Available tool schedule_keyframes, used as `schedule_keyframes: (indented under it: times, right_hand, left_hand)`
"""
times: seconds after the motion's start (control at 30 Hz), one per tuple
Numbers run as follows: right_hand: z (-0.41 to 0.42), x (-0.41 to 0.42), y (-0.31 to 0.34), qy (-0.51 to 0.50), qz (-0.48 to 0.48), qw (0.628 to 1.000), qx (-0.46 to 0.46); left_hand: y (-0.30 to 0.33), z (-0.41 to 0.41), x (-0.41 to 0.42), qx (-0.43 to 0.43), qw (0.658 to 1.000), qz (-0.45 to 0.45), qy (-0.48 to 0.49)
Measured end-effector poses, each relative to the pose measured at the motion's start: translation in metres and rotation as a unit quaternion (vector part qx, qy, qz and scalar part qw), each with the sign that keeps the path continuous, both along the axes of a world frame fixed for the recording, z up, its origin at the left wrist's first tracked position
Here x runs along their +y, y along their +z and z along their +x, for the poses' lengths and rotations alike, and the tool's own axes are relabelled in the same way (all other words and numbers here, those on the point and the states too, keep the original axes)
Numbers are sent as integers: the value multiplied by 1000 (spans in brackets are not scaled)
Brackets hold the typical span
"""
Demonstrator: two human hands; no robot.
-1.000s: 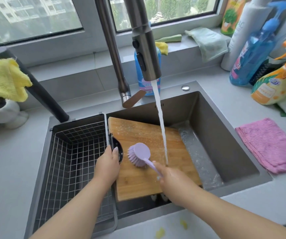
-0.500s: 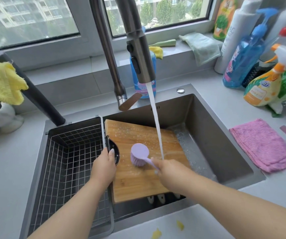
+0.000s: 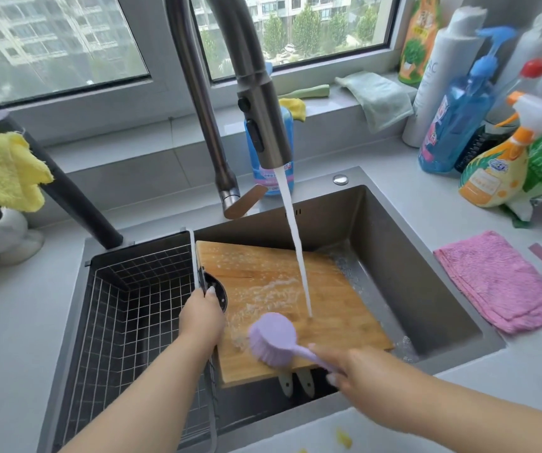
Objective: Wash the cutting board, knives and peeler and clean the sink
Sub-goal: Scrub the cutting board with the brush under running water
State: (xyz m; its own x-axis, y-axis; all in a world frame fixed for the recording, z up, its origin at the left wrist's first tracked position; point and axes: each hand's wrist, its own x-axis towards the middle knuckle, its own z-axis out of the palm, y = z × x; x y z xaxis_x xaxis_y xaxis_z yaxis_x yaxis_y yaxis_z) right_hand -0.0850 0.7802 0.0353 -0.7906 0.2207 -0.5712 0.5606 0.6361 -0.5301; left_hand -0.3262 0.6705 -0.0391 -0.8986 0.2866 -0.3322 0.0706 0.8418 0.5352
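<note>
— Where's the cutting board [image 3: 295,289]?
— Tilted in the sink [image 3: 403,256], under running water. Left hand [image 3: 201,317] grips its 9 o'clock edge; right hand [image 3: 356,366] grips the purple brush [image 3: 274,340] at 6 o'clock.

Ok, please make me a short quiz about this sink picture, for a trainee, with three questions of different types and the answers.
1. True or false: the left hand holds the left edge of the cutting board.
2. Multiple choice: what does the right hand hold? A) the pink cloth B) the purple brush C) the blue bottle
3. Fill in the missing word: water from the tap lands on the ____.

Key
1. True.
2. B, the purple brush, with its bristles on the near part of the cutting board. The pink cloth lies untouched on the counter.
3. Cutting board.
</note>
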Motion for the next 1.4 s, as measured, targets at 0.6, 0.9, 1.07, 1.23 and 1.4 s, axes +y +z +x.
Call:
schedule_keyframes:
  times: [0.6,0.9,1.07,1.23,1.4]
  right_hand:
    - [-24,61,-30,-77,70,994,-37]
    - [-11,98,-44,-87,109,978,-154]
    - [-27,130,-81,-282,14,955,-92]
    - [-26,156,-103,-406,-49,911,-58]
    - [-50,157,-109,-466,-153,870,-51]
  left_hand:
    - [16,-1,26,-47,998,-11,49]
    - [23,11,28,-5,995,-96,38]
    - [30,21,26,44,998,-29,40]
    - [47,33,6,70,996,10,52]
    - [70,38,-27,100,993,41,52]
